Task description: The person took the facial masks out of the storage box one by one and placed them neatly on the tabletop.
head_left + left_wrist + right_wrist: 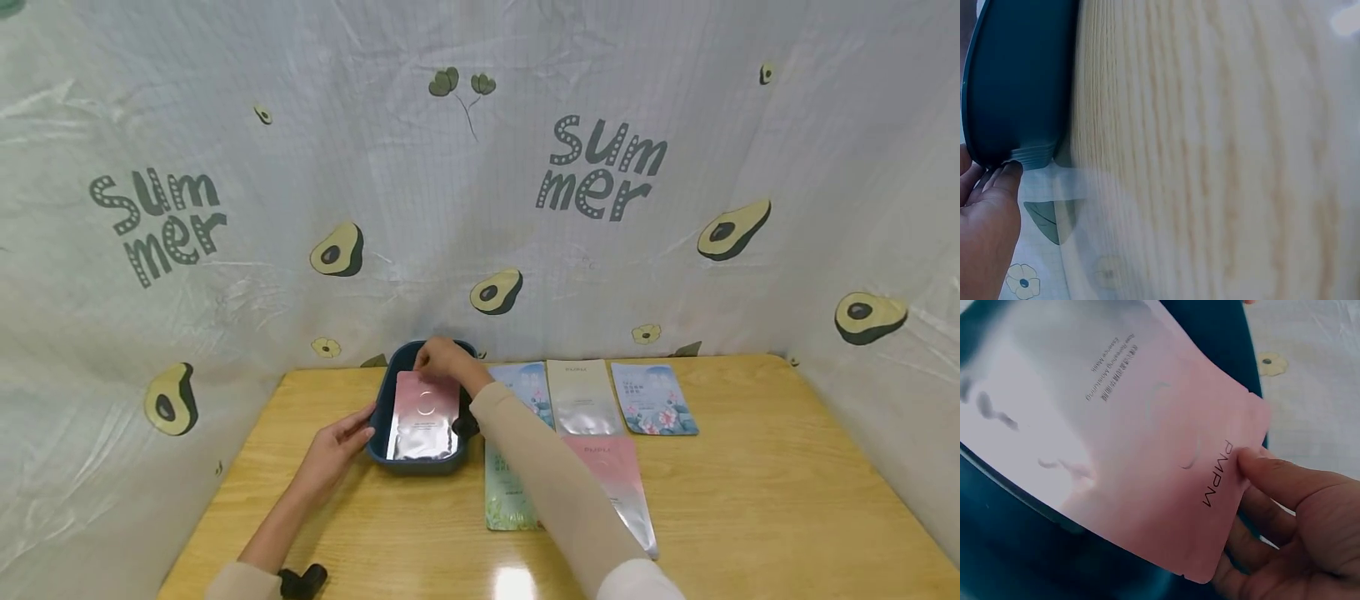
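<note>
My right hand [444, 360] pinches the top edge of a pink-and-silver face mask packet [426, 412], thumb over the printed side. In the right wrist view the thumb [1272, 475] lies beside the PMPM lettering, with the other fingers behind the packet [1147, 444]. The packet is inside a dark blue bin [427, 468], its printed side up. My left hand [337, 446] touches the left side of the bin with fairly straight fingers. In the left wrist view those fingertips [1010, 175] meet the bin's wall [1019, 81] just under its rim.
Right of the bin lie more mask packets: a blue floral one [525, 383], a cream-silver one [583, 400], another blue floral one [654, 400], a green one [506, 500] and a pink one [611, 467]. My right forearm crosses over some. A printed curtain [420, 208] hangs behind the wooden table [765, 483].
</note>
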{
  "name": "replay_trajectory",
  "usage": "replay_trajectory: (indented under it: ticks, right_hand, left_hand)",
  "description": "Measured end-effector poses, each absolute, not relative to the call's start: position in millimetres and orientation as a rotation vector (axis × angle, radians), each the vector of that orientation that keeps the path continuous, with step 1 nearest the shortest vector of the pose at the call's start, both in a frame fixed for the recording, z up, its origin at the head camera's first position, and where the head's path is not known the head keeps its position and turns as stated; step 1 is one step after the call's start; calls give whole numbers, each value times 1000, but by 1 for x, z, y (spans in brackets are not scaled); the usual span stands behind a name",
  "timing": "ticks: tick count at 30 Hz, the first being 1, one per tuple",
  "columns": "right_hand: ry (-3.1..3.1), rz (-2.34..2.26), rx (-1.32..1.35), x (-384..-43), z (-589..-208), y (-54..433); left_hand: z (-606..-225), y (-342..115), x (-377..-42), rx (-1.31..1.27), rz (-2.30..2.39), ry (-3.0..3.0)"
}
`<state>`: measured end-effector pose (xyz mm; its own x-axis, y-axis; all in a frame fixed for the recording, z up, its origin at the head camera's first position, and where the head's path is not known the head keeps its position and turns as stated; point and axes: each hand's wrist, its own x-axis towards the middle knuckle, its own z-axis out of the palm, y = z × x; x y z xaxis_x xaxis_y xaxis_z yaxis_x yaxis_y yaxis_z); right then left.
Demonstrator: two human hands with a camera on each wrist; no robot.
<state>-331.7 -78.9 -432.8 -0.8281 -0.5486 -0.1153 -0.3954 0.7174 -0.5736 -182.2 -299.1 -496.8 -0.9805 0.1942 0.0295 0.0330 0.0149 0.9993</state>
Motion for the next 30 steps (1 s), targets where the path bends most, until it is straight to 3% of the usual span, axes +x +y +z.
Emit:
replay_trajectory:
  ticks: [12, 30]
  right_hand:
    - [2539, -665, -786, -321, -415, -59]
    - [2052, -1422, -609, -291, -426, -15]
  left_hand:
    - [-497, -297, -177, 206, 2100, 2170]
    - [-496, -295, -180, 205, 2048, 2213]
